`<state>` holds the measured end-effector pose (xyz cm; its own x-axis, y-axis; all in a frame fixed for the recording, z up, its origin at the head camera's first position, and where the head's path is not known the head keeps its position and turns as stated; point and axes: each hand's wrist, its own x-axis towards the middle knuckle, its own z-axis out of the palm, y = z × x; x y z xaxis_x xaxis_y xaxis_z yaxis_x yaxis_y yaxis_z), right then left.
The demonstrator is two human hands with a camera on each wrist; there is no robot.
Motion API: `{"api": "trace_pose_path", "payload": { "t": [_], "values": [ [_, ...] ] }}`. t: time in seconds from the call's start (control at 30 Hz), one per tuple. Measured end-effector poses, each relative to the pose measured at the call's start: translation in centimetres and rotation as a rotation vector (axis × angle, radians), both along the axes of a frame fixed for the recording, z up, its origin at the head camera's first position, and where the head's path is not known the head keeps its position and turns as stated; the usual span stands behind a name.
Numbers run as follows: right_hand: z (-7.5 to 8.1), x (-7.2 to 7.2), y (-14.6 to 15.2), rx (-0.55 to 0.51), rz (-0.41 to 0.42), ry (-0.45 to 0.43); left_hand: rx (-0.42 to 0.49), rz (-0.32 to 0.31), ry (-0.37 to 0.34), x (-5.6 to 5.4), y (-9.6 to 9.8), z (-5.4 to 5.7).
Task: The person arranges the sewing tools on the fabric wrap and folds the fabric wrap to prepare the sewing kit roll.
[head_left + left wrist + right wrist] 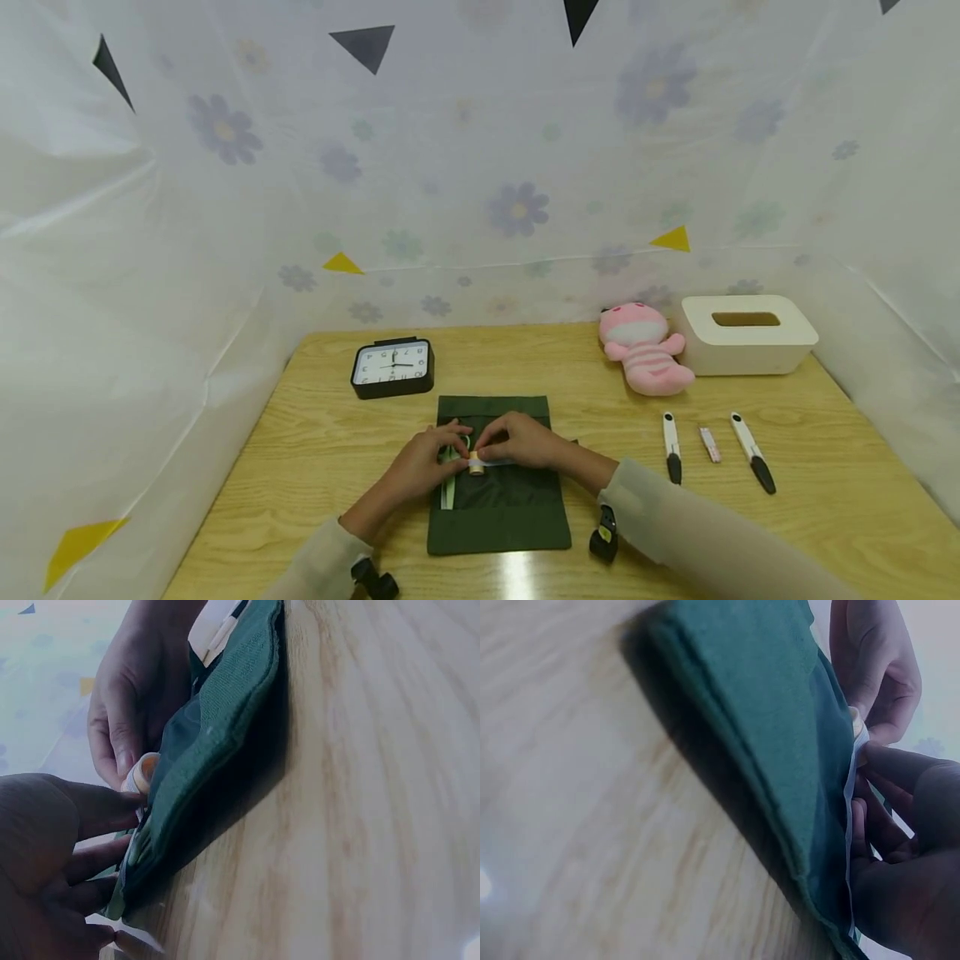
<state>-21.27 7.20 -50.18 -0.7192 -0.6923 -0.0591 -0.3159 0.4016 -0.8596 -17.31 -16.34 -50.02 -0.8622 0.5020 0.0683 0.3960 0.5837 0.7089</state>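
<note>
A dark green fabric pouch (517,530) lies unfolded on the table. Over its middle, a small tan roll (477,469) stands under a white strap (498,462) that runs off to the right. My left hand (427,460) holds the roll from the left, thumb and fingertips at its side. From the right, my right hand (527,440) pinches the strap close against the roll (856,720). In the left wrist view, the roll (148,766) shows a hollow end between both hands' fingertips. A pale green strip (447,493) lies on the pouch's left side, partly under my left hand.
Behind the pouch at left is a black-framed clock (392,367). To the right lie two white-and-black tools (672,447) (753,452), with a small pink-and-white item (709,445) between them. A pink plush toy (647,350) leans near a white tissue box (750,354) at the back.
</note>
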Motion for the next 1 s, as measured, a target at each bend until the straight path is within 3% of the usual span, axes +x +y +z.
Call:
{"api": "trace_pose_path", "payload": {
  "t": [0.27,0.63,1.0],
  "values": [
    [-0.03,-0.16,0.07,-0.012,0.002,0.025,-0.034,0.025,-0.018,0.27,0.34,0.46],
    [-0.07,-0.36,0.09,0.013,-0.005,0.046,-0.054,0.010,0.054,0.38,0.48,0.08],
    [0.74,0.00,0.68,0.059,-0.008,0.114,-0.058,0.018,0.039,0.34,0.54,0.31]
  ]
}}
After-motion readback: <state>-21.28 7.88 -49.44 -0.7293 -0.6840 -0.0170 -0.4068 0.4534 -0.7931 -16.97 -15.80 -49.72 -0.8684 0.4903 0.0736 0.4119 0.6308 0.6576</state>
